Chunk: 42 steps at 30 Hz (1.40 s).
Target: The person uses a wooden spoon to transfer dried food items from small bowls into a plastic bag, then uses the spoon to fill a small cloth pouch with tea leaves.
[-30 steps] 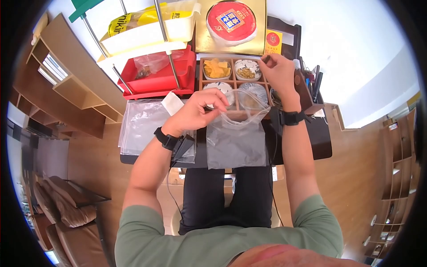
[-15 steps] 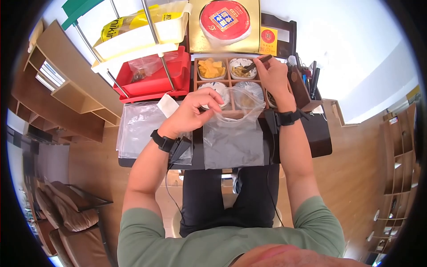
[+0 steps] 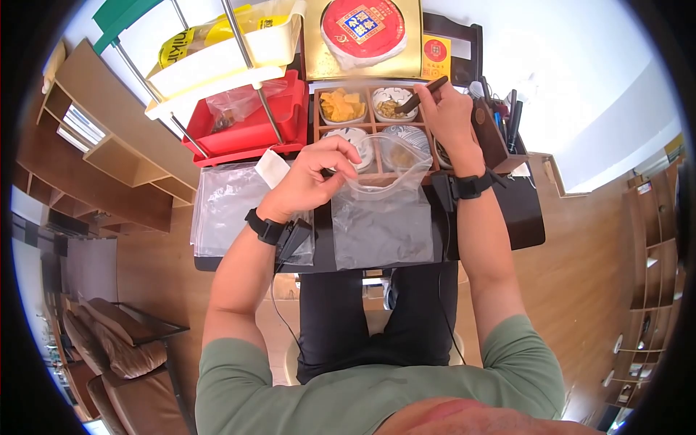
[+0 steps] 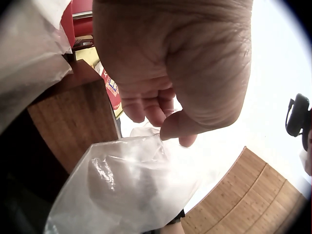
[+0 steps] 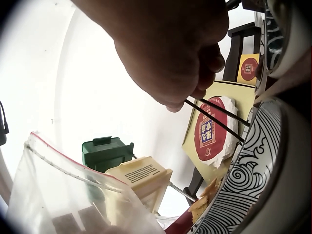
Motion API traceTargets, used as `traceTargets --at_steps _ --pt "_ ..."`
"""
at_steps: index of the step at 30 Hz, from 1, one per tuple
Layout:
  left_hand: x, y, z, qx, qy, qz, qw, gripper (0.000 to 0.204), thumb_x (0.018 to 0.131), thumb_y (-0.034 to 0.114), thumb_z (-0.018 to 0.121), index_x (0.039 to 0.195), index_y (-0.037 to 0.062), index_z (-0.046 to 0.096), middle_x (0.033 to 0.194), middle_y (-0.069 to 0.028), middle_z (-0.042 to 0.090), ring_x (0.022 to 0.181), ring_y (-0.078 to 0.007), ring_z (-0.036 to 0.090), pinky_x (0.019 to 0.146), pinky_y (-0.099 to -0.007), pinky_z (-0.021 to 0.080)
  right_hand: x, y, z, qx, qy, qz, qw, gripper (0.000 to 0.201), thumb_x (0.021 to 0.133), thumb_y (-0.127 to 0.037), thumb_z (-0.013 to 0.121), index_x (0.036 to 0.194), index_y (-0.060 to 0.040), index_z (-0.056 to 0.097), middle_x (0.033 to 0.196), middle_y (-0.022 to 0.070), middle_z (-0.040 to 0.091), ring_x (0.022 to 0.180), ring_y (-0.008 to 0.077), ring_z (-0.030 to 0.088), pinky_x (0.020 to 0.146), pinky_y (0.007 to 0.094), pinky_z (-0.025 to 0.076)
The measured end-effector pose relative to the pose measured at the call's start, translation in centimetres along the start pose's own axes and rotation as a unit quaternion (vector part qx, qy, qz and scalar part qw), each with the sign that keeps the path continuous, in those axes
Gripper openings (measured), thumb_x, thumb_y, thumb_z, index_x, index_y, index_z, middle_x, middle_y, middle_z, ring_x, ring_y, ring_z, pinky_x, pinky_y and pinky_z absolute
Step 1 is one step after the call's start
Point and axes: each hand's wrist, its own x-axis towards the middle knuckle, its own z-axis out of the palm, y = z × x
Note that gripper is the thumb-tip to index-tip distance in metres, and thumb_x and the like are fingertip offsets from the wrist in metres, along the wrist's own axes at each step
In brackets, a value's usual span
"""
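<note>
My left hand (image 3: pixel 317 174) pinches the rim of a clear zip bag (image 4: pixel 122 190) between thumb and fingertips. The bag (image 3: pixel 382 232) hangs down at the table's front edge with its mouth open. My right hand (image 3: pixel 451 119) grips a pair of dark tongs (image 3: pixel 425 95). Their two thin arms (image 5: pixel 222 122) slant down into a patterned white bowl (image 3: pixel 395 96) that holds small brownish pieces. The bowl stands in the back row of a wooden compartment box (image 3: pixel 368 135). Left of it, another bowl holds yellow-orange dried slices (image 3: pixel 343 106).
Flat clear bags (image 3: pixel 225 203) lie on the table at left, beneath a rack with a red tray (image 3: pixel 246 119) and a cream tray (image 3: pixel 225 69). A round red-wrapped cake (image 3: pixel 363 29) rests on a gold box behind. A pen holder (image 3: pixel 497 138) stands at right.
My right hand has turned and brought the tongs down from above the back bowl so that their tips are in it. The left hand keeps holding the bag in about the same place.
</note>
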Motion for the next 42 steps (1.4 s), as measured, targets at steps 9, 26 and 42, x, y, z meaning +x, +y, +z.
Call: traceTargets --at_steps 9,26,42 --pt "0.0 0.0 0.0 0.004 -0.003 0.000 1.000 0.029 0.073 -0.020 0.056 0.084 0.0037 0.070 0.104 -0.0068 0.064 0.095 -0.0170 0.061 0.082 -0.0270 0.048 -0.1 -0.8 -0.1 -0.019 -0.013 -0.004 1.000 0.025 0.090 -0.022 0.076 0.092 0.0008 0.067 0.070 0.0152 0.069 0.062 0.0312 0.069 0.056 0.0380 0.051" --pt "0.2 0.0 0.0 0.010 -0.007 0.000 1.000 0.028 0.074 -0.017 0.058 0.084 0.0049 0.071 0.103 -0.0053 0.065 0.096 -0.0203 0.062 0.080 -0.0295 0.048 -0.4 0.6 0.6 -0.008 -0.030 -0.009 0.999 0.024 0.091 -0.019 0.072 0.088 0.0042 0.065 0.076 0.0232 0.067 0.070 0.0425 0.066 0.061 0.0448 0.050" --pt "0.3 -0.1 -0.1 0.021 -0.004 -0.003 1.000 0.027 0.075 -0.017 0.058 0.085 0.0042 0.070 0.103 -0.0068 0.065 0.094 -0.0206 0.063 0.079 -0.0300 0.049 0.7 0.9 -1.4 0.056 0.081 0.021 0.995 0.026 0.092 -0.019 0.072 0.081 0.0027 0.062 0.064 0.0194 0.065 0.059 0.0347 0.066 0.053 0.0422 0.047"
